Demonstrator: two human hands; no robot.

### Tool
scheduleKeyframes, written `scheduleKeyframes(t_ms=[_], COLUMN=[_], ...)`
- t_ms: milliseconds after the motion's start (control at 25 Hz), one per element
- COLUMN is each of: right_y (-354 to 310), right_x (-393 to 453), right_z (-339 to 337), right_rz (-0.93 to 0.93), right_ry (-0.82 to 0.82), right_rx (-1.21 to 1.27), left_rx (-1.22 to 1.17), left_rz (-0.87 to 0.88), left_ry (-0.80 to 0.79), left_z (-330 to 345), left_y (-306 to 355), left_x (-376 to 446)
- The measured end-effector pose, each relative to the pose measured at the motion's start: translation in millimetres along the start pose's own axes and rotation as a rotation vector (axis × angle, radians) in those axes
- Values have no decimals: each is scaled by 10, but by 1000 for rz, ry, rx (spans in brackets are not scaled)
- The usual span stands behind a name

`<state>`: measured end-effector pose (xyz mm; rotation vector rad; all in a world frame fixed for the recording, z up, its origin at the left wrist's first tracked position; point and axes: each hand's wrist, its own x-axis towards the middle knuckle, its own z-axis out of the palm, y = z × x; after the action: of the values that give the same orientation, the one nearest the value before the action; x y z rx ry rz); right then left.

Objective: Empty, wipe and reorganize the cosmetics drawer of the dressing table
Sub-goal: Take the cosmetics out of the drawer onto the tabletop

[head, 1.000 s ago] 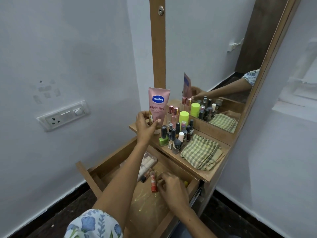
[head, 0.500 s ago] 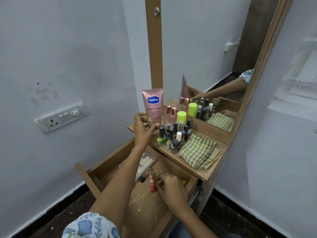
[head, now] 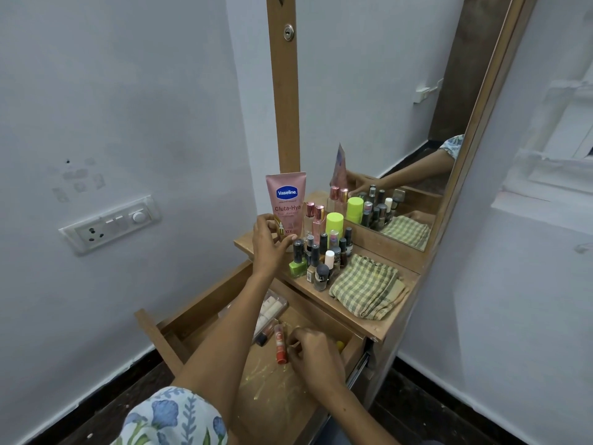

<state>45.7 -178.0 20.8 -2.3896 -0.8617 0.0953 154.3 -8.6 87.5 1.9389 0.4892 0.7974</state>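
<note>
drawer [head: 205, 319] lies open under right hand [head: 316, 356].

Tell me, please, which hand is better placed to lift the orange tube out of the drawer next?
Right. The right hand is down in the drawer, fingers beside the orange tube. The left hand is up on the tabletop, gripping the pink Vaseline tube.

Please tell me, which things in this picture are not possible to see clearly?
- Head view: what the right hand takes in the drawer; its own fingers cover it.
- Clear case: mostly behind the left forearm.
- Nail polish bottles: labels too small.
- Vaseline tube base: hidden by the left hand.
</note>
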Motion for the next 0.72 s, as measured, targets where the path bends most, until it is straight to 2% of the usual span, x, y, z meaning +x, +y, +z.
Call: scheduleKeyframes(t_ms=[240, 360, 560, 720], right_y=[15, 28, -17, -119], right_x=[4, 15, 14, 59], right_z=[32, 42, 26, 59], right_rz=[27, 23, -1, -23], right_ry=[3, 11, 4, -94], right_rx=[-2, -20, -127, -274], left_rx=[18, 99, 268, 228], left_rz=[-21, 71, 19, 12], left_ry=[-23, -141, -333, -301], left_z=[-326, -618, -1025, -1034], left_y=[-59, -211, -467, -484], left_x=[-280, -766, -1414, -1535])
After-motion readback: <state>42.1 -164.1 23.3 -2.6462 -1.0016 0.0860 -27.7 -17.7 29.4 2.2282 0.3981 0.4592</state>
